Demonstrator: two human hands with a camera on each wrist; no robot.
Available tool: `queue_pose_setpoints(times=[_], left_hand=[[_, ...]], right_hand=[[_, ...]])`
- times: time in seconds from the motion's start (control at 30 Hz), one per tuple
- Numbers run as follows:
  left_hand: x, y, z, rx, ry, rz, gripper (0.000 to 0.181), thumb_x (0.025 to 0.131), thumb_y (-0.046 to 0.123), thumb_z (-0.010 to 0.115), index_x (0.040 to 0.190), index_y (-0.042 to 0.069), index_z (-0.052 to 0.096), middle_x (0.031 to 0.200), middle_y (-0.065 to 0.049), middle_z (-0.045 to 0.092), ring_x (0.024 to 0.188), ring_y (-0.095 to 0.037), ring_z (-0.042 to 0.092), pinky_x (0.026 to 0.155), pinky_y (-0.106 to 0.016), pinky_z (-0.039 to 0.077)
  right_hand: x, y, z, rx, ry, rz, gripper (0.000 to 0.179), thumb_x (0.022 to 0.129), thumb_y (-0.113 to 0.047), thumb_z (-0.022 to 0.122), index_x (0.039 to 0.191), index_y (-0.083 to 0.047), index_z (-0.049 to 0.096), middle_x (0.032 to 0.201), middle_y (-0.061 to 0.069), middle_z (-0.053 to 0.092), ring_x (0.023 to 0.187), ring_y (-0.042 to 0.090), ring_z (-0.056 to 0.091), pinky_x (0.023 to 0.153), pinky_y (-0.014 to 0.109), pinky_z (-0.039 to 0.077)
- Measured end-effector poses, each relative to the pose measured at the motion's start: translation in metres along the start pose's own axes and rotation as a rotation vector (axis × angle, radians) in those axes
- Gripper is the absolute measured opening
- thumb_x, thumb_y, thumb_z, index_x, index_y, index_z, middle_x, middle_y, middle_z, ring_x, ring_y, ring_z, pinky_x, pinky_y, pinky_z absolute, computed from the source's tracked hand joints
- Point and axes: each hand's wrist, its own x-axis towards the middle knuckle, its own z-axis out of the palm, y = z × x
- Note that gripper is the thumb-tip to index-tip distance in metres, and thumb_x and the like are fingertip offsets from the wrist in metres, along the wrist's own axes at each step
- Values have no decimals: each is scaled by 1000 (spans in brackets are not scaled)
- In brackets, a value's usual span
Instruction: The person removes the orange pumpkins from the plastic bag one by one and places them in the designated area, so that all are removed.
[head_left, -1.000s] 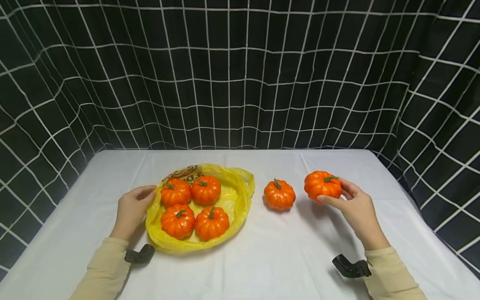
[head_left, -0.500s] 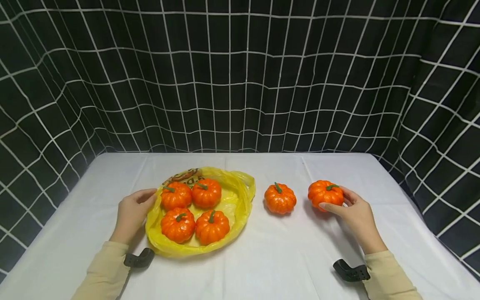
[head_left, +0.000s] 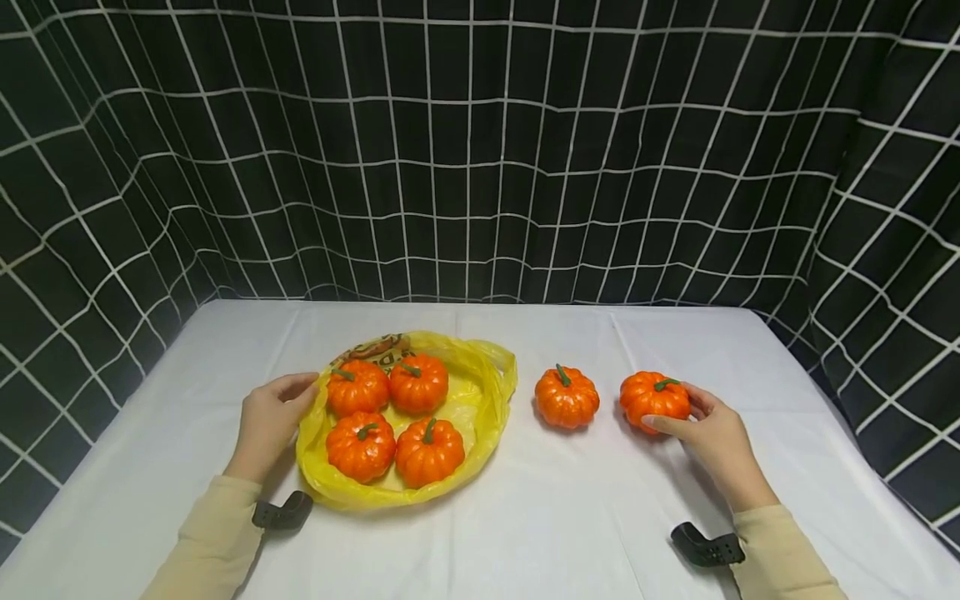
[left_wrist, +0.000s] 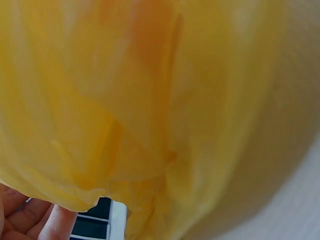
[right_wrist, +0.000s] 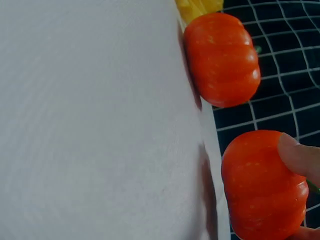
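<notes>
My right hand (head_left: 716,433) grips a small orange pumpkin (head_left: 651,402) with a green stem, thumb on its near side and fingers behind. In the right wrist view this pumpkin (right_wrist: 265,185) is very close to the white cloth, with a strip of cloth showing between it and its shadow. Left of it, another pumpkin (head_left: 567,398) sits on the cloth. A yellow plastic bag (head_left: 491,417) lies opened out at the left, with several pumpkins inside. At its left rim my left hand (head_left: 267,423) pinches the plastic; the bag (left_wrist: 150,110) hides part of the fingers in the left wrist view.
White cloth (head_left: 540,517) covers the table. A black curtain (head_left: 487,133) with a white grid stands behind and at both sides. Each wrist carries a black strap-on device, one on the left (head_left: 283,512) and one on the right (head_left: 707,546).
My right hand has lowered its pumpkin toward the cloth, bringing it nearer me and slightly right. The left hand stays at the bag's rim. The head view has shifted a little.
</notes>
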Motion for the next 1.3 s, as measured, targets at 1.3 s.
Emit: queue_pose_setpoints(times=[1.3], left_hand=[[-4, 3, 0, 11, 0, -6, 39, 100, 25, 57, 130, 1, 63, 132, -23, 63, 129, -37, 55, 104, -48, 51]], right_hand=[[8, 15, 0, 66, -9, -36, 101, 89, -39, 73, 158, -1, 11, 163, 24, 20, 149, 42, 25, 120, 54, 27]])
